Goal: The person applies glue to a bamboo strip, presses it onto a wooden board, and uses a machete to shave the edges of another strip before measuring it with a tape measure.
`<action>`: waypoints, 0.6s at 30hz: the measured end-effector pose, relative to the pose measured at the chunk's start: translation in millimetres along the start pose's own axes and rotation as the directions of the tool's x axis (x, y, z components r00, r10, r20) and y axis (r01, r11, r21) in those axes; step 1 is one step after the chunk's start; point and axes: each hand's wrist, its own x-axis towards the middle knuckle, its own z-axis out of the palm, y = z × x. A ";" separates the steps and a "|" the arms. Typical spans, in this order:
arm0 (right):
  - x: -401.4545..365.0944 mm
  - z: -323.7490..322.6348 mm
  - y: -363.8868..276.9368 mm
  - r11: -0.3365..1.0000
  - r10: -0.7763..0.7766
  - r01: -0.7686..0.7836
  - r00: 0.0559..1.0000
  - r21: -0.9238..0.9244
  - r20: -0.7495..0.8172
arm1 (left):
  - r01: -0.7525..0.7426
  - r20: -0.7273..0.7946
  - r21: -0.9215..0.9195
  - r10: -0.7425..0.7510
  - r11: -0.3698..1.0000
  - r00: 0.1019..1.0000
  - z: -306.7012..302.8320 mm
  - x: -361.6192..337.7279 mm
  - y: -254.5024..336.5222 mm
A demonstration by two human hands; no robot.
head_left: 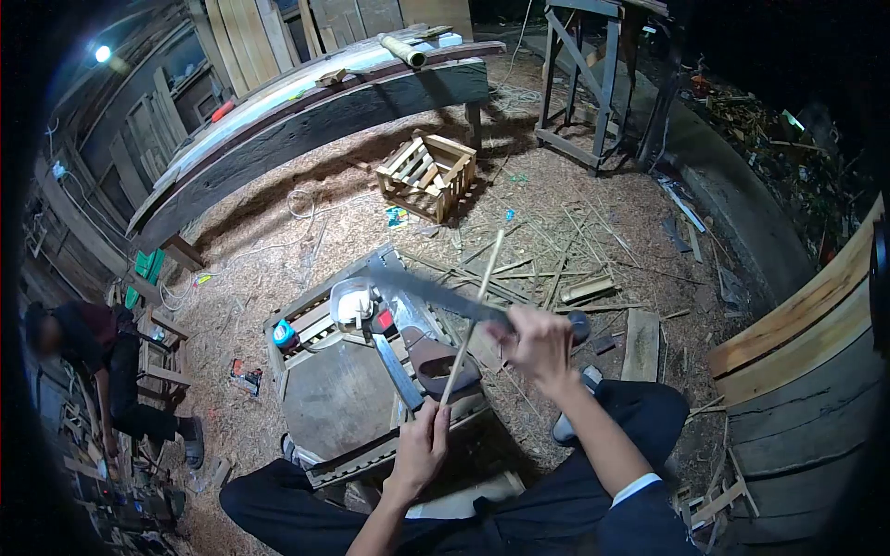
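Observation:
My left hand is closed around the lower end of a thin bamboo strip, which stands up at a slant in front of me. My right hand grips the handle of a large knife. Its broad dark blade, smeared by motion, points left and crosses the strip. Below lies a low slatted wooden stand with a flat board on top. On it are a teal tape measure, a clear plastic tub holding something white, and a brown piece with an opening.
A slatted wooden crate sits on the shavings-covered floor. Behind it runs a long workbench bearing a bamboo tube. Bamboo strips and a split bamboo piece litter the right. Another person bends at the left; planks stand right.

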 end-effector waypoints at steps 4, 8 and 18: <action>-0.2 -2.5 4.4 0.993 0.112 -0.114 0.993 -0.039 -0.044 | -0.084 -0.023 -0.018 0.083 0.996 0.996 3.3 -3.6 -4.6; -8.7 4.6 -1.9 0.998 -0.047 0.052 0.989 -0.031 0.140 | 0.012 0.018 0.009 -0.012 1.000 1.000 -4.7 -1.7 -3.1; 10.8 -5.8 4.1 0.992 0.123 -0.126 0.990 0.032 0.068 | -0.053 0.007 0.072 0.053 0.996 0.999 -4.8 -12.6 -18.8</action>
